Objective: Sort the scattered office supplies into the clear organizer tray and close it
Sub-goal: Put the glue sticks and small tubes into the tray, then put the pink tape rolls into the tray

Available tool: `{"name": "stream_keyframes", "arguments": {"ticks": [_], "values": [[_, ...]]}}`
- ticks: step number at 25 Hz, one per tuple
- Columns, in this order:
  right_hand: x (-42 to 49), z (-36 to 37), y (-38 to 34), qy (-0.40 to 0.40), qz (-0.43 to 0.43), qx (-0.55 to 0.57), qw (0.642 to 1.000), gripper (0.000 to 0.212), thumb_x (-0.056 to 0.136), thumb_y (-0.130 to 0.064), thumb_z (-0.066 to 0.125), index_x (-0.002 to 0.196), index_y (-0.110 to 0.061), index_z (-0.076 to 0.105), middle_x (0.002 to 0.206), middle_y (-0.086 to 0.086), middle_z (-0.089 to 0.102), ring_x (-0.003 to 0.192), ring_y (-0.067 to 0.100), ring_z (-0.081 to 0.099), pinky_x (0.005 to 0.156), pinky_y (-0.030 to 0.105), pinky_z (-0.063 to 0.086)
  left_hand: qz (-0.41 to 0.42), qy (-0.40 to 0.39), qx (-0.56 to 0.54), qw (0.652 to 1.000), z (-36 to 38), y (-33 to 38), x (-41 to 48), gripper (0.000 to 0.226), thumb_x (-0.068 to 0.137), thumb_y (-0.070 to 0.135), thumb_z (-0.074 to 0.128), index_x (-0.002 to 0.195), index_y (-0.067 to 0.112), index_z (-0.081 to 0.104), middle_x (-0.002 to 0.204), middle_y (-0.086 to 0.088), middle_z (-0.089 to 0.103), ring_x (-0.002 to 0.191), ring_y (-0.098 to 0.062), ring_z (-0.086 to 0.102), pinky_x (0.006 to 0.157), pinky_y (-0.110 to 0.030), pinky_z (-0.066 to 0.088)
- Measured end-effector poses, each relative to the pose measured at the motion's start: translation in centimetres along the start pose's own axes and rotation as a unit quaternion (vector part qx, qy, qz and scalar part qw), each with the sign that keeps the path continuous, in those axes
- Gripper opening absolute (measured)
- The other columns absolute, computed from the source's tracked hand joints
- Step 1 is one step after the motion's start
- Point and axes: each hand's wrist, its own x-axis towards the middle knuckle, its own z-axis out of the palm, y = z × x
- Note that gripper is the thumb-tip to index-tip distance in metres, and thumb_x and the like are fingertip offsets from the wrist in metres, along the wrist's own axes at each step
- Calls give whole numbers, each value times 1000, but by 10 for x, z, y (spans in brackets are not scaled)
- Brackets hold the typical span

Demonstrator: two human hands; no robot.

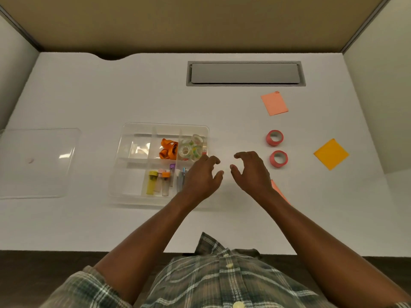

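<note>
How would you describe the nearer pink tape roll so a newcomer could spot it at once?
Start at the clear organizer tray in the middle of the white desk and look right, past both hands. Two pink tape rolls lie flat there, one behind the other. The nearer pink tape roll is the one closest to the right hand, with the orange sticky pad to its right.

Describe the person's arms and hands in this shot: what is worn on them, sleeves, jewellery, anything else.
Both forearms are bare. The left hand and right hand wear no gloves, and no rings, watch or bracelet show. Short plaid sleeves in grey-green with pale lines end above the elbows, part of a buttoned plaid shirt with pale yellow buttons.
</note>
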Motion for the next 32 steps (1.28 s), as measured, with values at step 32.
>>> {"name": "stream_keyframes", "arguments": {"ticks": [32], "values": [[90, -61, 133, -148, 111, -51, 981, 59, 90, -41, 61, 143, -29, 38, 125, 13, 63, 117, 35, 58, 94, 42, 47, -7, 41, -37, 998, 76, 78, 8, 64, 81, 36, 77, 134, 18, 44, 127, -4, 55, 104, -19, 59, 78, -21, 46]]}}
